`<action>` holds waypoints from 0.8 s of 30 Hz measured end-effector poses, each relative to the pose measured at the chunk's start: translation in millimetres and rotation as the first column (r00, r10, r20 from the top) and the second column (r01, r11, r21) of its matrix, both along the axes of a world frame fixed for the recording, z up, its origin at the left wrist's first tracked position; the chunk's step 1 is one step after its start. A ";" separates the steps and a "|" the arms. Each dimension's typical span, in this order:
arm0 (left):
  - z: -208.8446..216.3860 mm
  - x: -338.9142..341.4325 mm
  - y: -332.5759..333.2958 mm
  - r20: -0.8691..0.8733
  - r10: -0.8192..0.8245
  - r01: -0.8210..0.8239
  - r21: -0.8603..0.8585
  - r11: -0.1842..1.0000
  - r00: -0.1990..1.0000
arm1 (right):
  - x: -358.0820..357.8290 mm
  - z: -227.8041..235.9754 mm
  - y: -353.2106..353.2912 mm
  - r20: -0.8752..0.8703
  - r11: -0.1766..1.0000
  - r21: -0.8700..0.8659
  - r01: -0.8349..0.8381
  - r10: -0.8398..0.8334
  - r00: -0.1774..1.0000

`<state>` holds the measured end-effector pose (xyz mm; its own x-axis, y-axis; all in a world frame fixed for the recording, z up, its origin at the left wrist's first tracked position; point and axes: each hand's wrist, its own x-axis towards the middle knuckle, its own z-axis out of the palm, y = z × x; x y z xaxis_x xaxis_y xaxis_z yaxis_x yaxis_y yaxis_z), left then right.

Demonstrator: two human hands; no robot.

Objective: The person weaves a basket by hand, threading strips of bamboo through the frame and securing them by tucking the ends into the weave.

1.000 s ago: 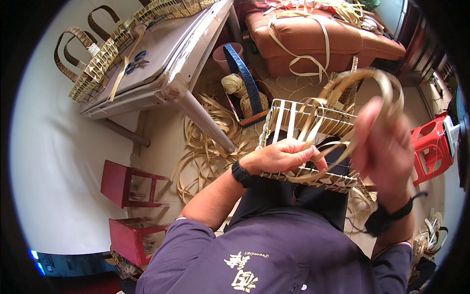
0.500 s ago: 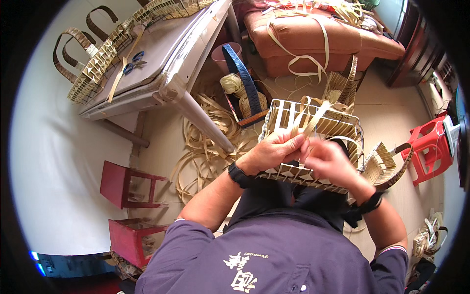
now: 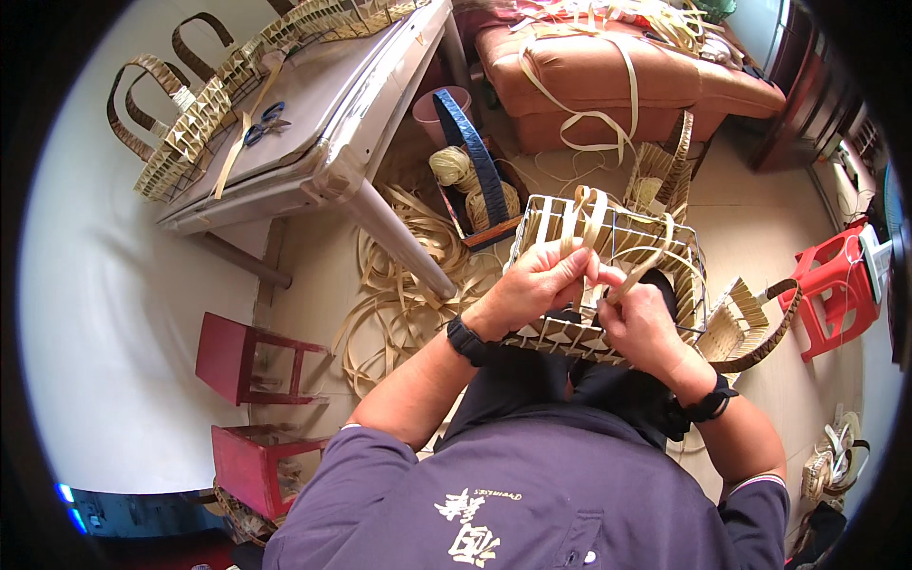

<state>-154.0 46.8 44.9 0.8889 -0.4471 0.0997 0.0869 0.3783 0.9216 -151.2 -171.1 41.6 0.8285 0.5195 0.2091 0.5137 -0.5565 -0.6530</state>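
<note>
On my lap rests a wire-framed basket point(image 3: 698, 249) with pale flat strips woven through its sides. My left hand point(image 3: 543, 285) is closed over the basket, thumb and fingers pinching a pale weaving strip point(image 3: 594, 217) that loops up beyond the fingertips. Just to its right, my right hand point(image 3: 646, 328) is closed too, its fingertips pinching the same kind of strip, which arches up from them over the basket. The two hands nearly touch. My fingers hide where the strips meet inside the basket.
A small basket with a brown handle point(image 3: 760, 356) sits at the right, near a red plastic stool point(image 3: 836, 294). Left of my lap, loose strips point(image 3: 408, 237) pile beside a table leg point(image 3: 404, 233). Scissors point(image 3: 264, 123) lie on the table. A blue-handled basket point(image 3: 480, 161) holds yarn balls.
My right hand, blurred before, has drawn slightly down and is now sharp. The strip that stuck up with a free end now bends over in an arch toward my right hand.
</note>
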 end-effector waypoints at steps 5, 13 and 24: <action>6.6 -3.0 -5.7 -0.109 -0.011 0.002 -0.084 0.996 0.994 | 1.5 -31.4 11.4 0.006 0.974 0.112 -0.195 0.196 0.981; 4.3 -4.6 3.3 0.013 -0.054 0.054 0.056 0.997 0.998 | -0.3 -16.4 22.0 0.113 0.954 0.240 -0.178 0.155 0.981; -12.0 0.5 11.0 0.053 -0.115 0.108 0.119 0.987 0.992 | -29.8 78.2 4.4 -0.498 0.889 0.419 -0.187 0.397 0.771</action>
